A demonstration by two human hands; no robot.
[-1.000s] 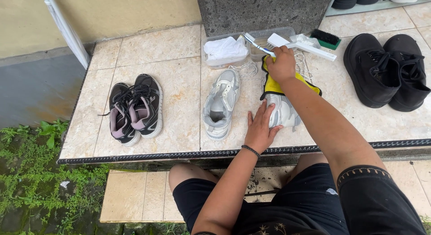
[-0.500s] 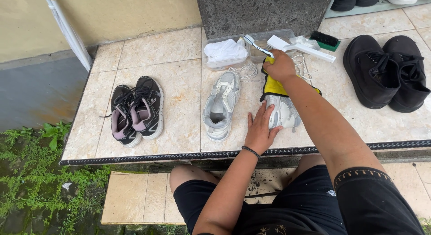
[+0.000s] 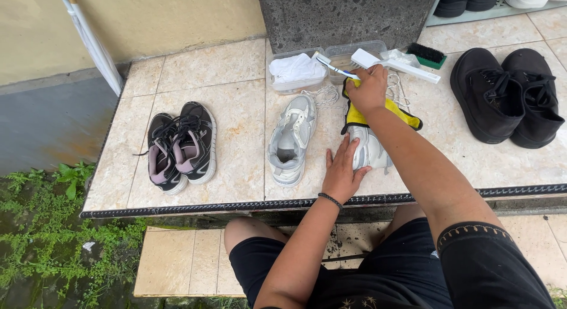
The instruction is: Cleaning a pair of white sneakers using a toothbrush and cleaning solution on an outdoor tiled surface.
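White shoe half hidden under left hand, right hand covering toothbrush handle

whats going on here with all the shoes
A person sits at a tiled ledge. The left hand presses down on a white sneaker, which has a yellow cloth lying over it. The right hand holds a toothbrush above that shoe. Its mate lies alongside, with a black-and-pink pair further left and a black pair on the right.
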